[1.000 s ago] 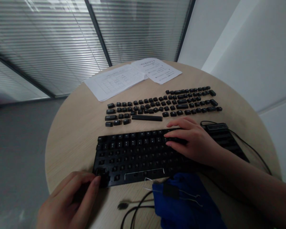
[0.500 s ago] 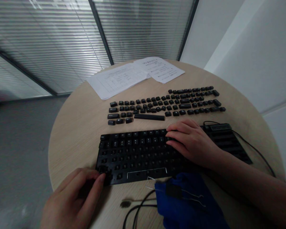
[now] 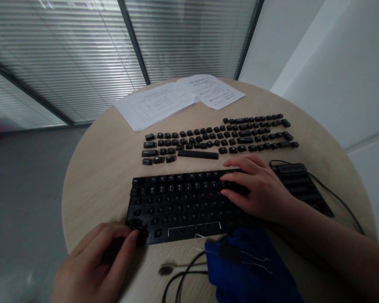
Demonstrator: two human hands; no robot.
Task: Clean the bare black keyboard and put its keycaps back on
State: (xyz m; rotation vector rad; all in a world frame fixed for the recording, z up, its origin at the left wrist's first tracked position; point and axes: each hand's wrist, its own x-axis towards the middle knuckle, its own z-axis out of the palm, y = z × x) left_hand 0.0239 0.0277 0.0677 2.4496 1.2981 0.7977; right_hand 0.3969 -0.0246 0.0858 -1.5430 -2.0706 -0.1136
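Two hands: both are at the keyboard [image 3: 183, 202], one at each end, well apart from each other.
Left hand [image 3: 94, 263]: it sits at the keyboard's near-left corner with its fingers curled in and the thumb tip touching that corner. Something dark sits under the fingers; whether the hand grips it cannot be told.
Table [image 3: 97, 176]: round, pale wood, it bears the keyboard and everything around it.
Keyboard: black and stripped of most of its caps, it lies flat across the middle of the table with bare switches showing in rows.
Papers [image 3: 177, 99]: two printed white sheets lie beyond the keyboard, at the far edge of the table.
Near cable [image 3: 180, 277]: a dark lead loops on the table in front of the keyboard, beside a small dark tip on a thin stem.
Loose keycaps [image 3: 217, 136]: black caps are laid out in rows just beyond the keyboard, with the long space bar [image 3: 197, 155] nearest to it.
Wire puller [image 3: 230, 252]: thin wire with a dark block, it rests on the blue cloth [image 3: 249, 273] in front of the keyboard.
Right hand [image 3: 259, 189]: it lies palm down on the keyboard's right-middle part, fingers spread and flat, gripping nothing.
Far cable [image 3: 334, 193]: thin and black, it runs from the keyboard's far-right corner along its right side.
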